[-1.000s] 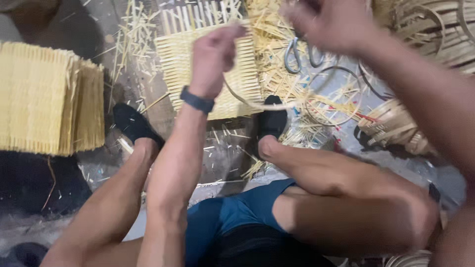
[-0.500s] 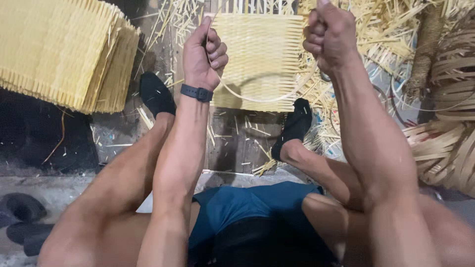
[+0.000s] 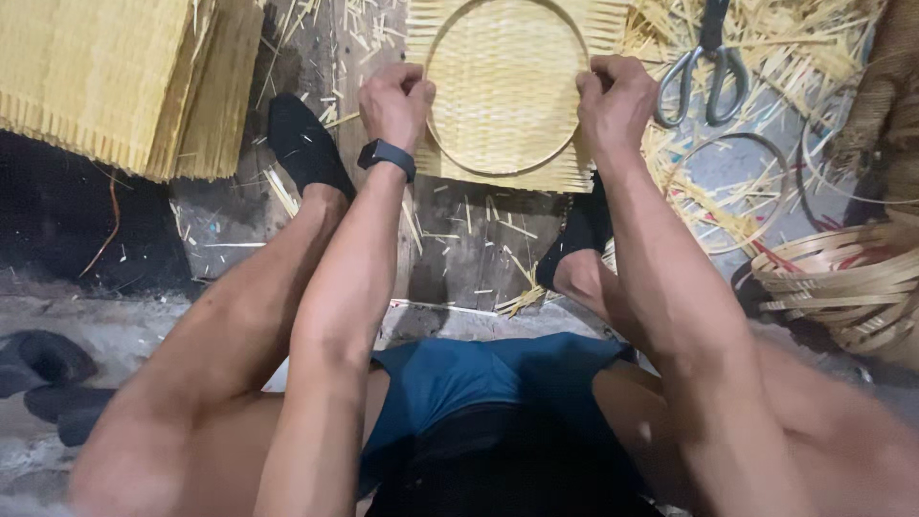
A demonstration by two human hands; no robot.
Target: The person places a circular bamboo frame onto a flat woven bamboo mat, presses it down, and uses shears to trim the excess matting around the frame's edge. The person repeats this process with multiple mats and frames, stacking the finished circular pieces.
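Fingers [image 3: 407, 88] of both hands press a round hoop [image 3: 505, 163] onto woven mat [image 3: 504, 86].

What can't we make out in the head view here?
- Woven mat: far edge cut off by the top of the frame.
- Ring on the mat: both sides hidden under the left hand and right hand.
- Scissors: blade tips cut off at the top.
- Stack of mats: cut off at the top and left edges.

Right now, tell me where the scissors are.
In the head view the scissors lie at the upper right on scattered bamboo strips, just right of the right hand and the woven mat.
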